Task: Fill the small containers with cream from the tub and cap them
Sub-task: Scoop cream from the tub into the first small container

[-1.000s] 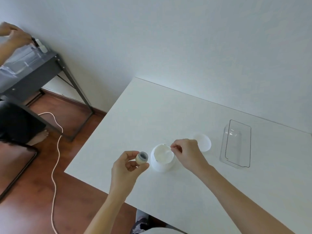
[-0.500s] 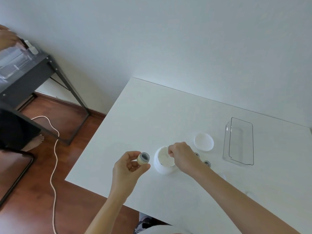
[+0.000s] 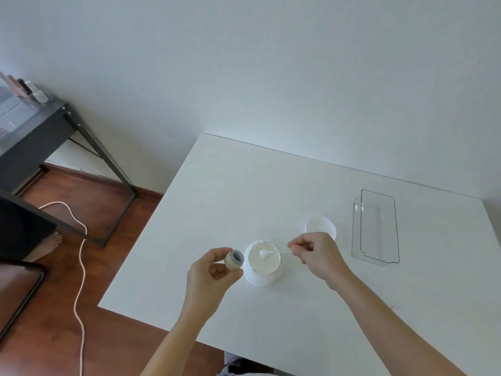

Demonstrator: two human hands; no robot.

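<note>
1. I read this as the scooping step: my right hand (image 3: 317, 253) pinches the handle of a small white spatula (image 3: 268, 253), whose tip lies on the cream in the open tub (image 3: 261, 263).
2. The tub stands on the bench (image 3: 271, 185) towards its front left corner, with its lid (image 3: 320, 226) lying just behind my right hand.
3. My left hand (image 3: 211, 272) grips one small container (image 3: 233, 259), uncapped, its mouth tilted towards the tub and just beside the tub's left wall. I cannot tell whether it already holds cream.
4. A clear tray (image 3: 376, 226) lies near the right edge, well apart from the tub.
5. Next, I judge, the spatula must lift a dab and cross over to the container's mouth. The mouth is narrow, so the tip needs careful aim, and the container should be held steady, close to the tub, so drips fall back in.
6. I see no cap here, so capping must wait until one is found.
</note>
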